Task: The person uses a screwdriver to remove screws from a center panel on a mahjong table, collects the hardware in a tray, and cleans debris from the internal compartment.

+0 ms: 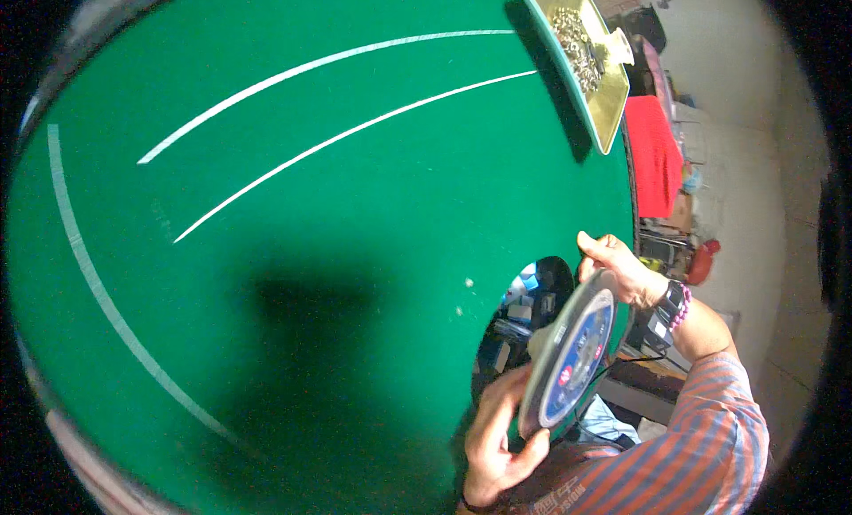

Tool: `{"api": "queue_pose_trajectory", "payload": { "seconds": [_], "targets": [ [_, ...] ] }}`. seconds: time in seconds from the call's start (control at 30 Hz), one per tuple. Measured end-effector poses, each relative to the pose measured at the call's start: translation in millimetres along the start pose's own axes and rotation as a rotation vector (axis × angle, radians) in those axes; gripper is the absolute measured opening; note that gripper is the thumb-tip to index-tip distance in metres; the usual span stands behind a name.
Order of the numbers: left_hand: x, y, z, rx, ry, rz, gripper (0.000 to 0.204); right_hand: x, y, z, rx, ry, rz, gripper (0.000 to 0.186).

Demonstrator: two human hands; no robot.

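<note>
A round grey disc with a blue printed label on its face is tilted on edge between my hands. My right hand holds its upper right rim, the thumb pointing up and away. My left hand is curled round the lower left rim, with fingers behind the disc and thumb in front. A pale raised hub shows on the disc's far side. Just beyond it, a glossy dark round area shows blue and white shapes; I cannot tell whether it is an opening or a shiny surface.
A green surface with white stripes spreads to the left. At the far right edge a yellow tray holds many small metal pieces. A red cloth hangs beside the edge, near assorted clutter. A black cable runs by my right forearm.
</note>
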State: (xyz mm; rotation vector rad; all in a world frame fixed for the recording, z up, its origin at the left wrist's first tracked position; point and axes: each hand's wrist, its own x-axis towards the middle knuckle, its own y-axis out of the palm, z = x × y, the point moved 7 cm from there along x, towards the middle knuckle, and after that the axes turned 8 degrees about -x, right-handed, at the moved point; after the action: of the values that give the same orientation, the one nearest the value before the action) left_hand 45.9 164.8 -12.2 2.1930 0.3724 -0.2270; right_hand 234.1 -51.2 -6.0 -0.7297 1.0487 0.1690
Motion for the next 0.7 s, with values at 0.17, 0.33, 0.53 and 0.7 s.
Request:
{"api": "queue_pose_trajectory", "payload": {
  "seconds": [0.17, 0.33, 0.53, 0.7],
  "targets": [
    [-14, 5, -2, -0.042, 0.03, -0.233, 0.053, 4, 1, -1, 0.013, -0.099, 0.08, 0.047],
    [-21, 6, 7, 0.109, -0.031, -0.371, 0.039, -5, 3, 3, 0.014, -0.112, 0.305, 0.049],
    [-29, 7, -8, 0.176, 0.205, -0.423, 0.046, -2, 11, 3, 0.172, -0.235, 0.672, 0.046],
    [-123, 76, -69, 0.668, 0.358, -0.686, 0.043, -54, -66, -28, 0.244, -0.653, 0.542, 0.038]
  ]
}}
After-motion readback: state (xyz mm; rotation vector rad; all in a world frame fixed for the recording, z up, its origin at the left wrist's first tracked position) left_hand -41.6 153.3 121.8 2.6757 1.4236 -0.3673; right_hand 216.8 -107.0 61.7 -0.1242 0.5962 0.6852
